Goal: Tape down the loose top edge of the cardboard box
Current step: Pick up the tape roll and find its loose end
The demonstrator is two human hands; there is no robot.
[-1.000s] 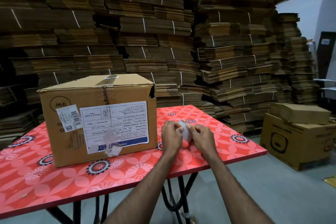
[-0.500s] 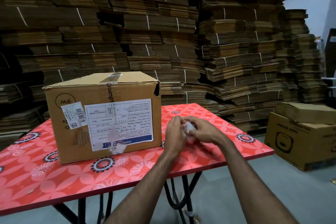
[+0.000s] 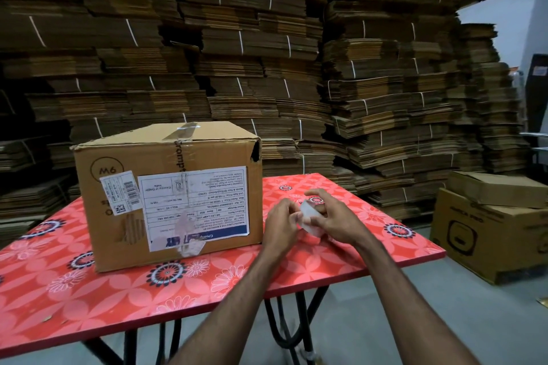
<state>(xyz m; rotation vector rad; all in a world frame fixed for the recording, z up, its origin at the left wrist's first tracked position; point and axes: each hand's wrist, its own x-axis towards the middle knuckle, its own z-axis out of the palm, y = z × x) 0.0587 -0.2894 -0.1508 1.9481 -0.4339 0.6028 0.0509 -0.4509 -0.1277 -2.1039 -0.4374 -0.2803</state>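
Cardboard box (image 3: 169, 195) sits on red flowered table (image 3: 89, 290), at ten o'clock from hands, top corner at right gaping. Left hand (image 3: 280, 224) and right hand (image 3: 335, 219) meet above table, fingers of both pinching small clear tape roll (image 3: 308, 215) between them.

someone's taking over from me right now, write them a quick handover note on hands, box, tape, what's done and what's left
Left hand and right hand: both on the tape roll, held just above the table, right of the box. They seem to be picking at the roll; no strip can be seen pulled free.
Box: closed, on the table, labels facing you. Old tape runs over the top seam; the top right corner gapes.
Done: roll in hand.
Left: free a strip, lay it over the loose top edge, press it down.
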